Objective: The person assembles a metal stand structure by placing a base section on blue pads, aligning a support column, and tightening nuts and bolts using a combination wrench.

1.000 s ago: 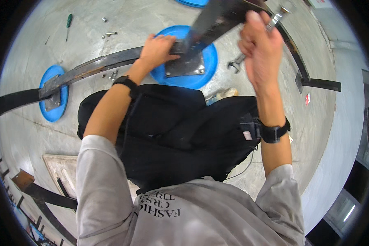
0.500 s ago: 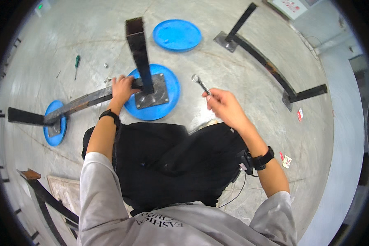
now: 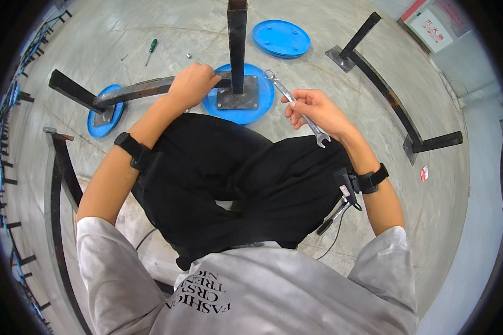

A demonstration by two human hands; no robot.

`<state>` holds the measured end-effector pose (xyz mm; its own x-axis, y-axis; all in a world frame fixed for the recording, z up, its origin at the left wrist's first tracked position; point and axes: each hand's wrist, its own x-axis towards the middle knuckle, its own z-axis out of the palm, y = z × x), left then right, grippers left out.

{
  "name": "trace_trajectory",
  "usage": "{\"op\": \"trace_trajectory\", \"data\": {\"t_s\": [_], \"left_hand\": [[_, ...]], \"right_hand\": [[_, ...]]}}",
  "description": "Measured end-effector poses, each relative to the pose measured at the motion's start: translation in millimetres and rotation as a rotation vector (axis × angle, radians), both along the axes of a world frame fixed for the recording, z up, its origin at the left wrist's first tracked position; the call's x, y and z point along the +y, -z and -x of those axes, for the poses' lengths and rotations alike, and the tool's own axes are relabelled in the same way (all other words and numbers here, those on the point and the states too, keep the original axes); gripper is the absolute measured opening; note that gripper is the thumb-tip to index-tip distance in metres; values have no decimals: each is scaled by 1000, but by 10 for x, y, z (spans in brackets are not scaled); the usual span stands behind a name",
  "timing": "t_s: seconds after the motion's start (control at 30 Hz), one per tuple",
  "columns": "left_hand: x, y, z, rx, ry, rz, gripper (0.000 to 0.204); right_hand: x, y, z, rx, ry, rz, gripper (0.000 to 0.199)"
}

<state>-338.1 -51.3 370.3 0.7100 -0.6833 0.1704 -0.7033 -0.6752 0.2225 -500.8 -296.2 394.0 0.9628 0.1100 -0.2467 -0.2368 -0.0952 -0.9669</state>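
My right hand (image 3: 320, 114) holds a silver combination wrench (image 3: 303, 110) by its shank, the ring end pointing up and left and the open jaw down toward my right knee. With its fingers curled over it, my left hand (image 3: 193, 85) grips the crossbar of a black metal bench frame (image 3: 137, 91). One leg (image 3: 237, 47) stands up from a square bolted plate (image 3: 237, 101) lying on a round blue disc (image 3: 265, 106). At the frame's other end, a second plate rests on another blue disc (image 3: 104, 127). The wrench's ring end is near the first disc's right edge in view; contact cannot be told.
A green-handled screwdriver (image 3: 151, 51) and a small metal piece (image 3: 188, 55) lie on the floor beyond the frame. Further back is another blue disc (image 3: 282, 39). A second black frame (image 3: 387, 92) stands at right, a third (image 3: 58, 184) at lower left. A wall (image 3: 480, 134) runs along the right.
The view has shifted, so the frame appears further right. The wrench has turned and now shows its full length. My left hand's fingers have closed more tightly over the crossbar.
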Motion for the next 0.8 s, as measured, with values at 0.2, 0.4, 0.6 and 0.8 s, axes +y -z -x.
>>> {"op": "trace_trajectory", "data": {"t_s": [0.2, 0.4, 0.6, 0.8], "left_hand": [[-190, 339, -19, 311, 152, -11, 19], [-434, 1266, -389, 870, 170, 47, 18], [-643, 1797, -433, 827, 305, 48, 22], [-738, 1756, -450, 832, 314, -73, 23]], "right_hand": [[-33, 369, 177, 111, 74, 177, 21], [-78, 845, -162, 235, 170, 297, 22], [-329, 1332, -741, 294, 105, 470, 23], [-598, 2066, -1051, 422, -266, 579, 22]]}}
